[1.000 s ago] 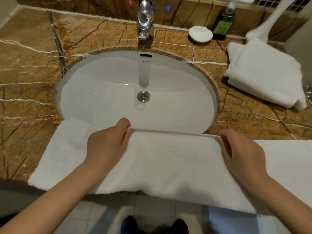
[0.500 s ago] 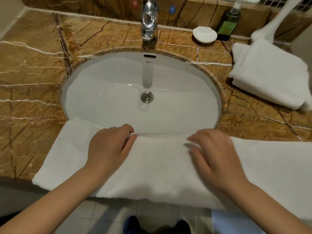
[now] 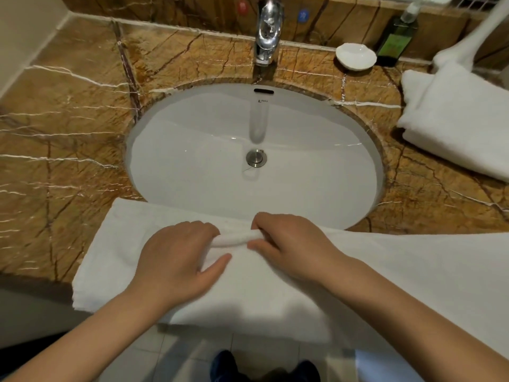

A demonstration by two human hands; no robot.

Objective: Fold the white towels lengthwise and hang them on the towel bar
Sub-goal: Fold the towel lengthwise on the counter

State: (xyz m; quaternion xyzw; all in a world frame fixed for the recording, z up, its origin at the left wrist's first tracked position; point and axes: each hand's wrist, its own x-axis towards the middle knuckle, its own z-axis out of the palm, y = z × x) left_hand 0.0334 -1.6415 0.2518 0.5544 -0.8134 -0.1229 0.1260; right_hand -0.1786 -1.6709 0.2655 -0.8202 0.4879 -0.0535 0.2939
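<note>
White towel (image 3: 275, 293), folded lengthwise, across the table's (image 3: 68, 150) near edge in front of the sink (image 3: 192, 172).
Your left hand (image 3: 179, 260) and right hand (image 3: 292, 244) each close their grip on a bunched ridge at its middle; second folded towel (image 3: 457, 119) sits far right.

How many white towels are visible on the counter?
2. One towel lies across the counter's front edge under both hands; one folded towel sits at the right, beside the sink. Others may lie out of view.
</note>
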